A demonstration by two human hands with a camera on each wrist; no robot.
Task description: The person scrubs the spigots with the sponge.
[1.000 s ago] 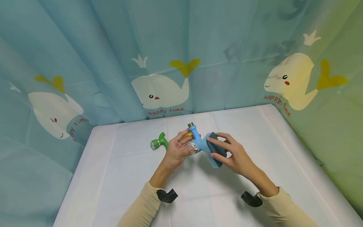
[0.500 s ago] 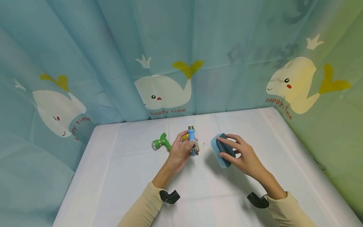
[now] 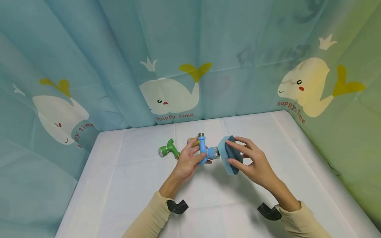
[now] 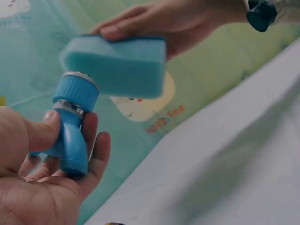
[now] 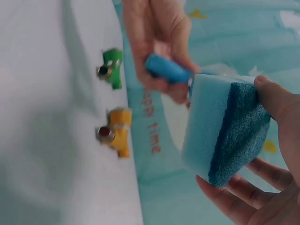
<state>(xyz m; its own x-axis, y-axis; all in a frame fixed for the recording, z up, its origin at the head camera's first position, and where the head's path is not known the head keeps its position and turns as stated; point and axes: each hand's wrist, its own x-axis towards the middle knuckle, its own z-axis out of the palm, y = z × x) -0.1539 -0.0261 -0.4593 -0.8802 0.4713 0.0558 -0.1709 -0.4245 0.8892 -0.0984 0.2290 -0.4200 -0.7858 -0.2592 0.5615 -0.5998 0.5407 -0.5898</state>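
My left grip [image 3: 187,162] holds the blue faucet [image 3: 202,146] — likely stiff, best taken mid-body; my right grip [image 3: 253,162], beside it, pinches a sponge [image 3: 231,154] — presumably soft.

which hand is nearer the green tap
Left. The left hand, gripping the blue tap, is just right of the green tap in the head view; the right hand, holding the sponge, is farther right.

head: bright, even | soft shadows on table [image 3: 134,175] | wrist views: dimmer, blurrier
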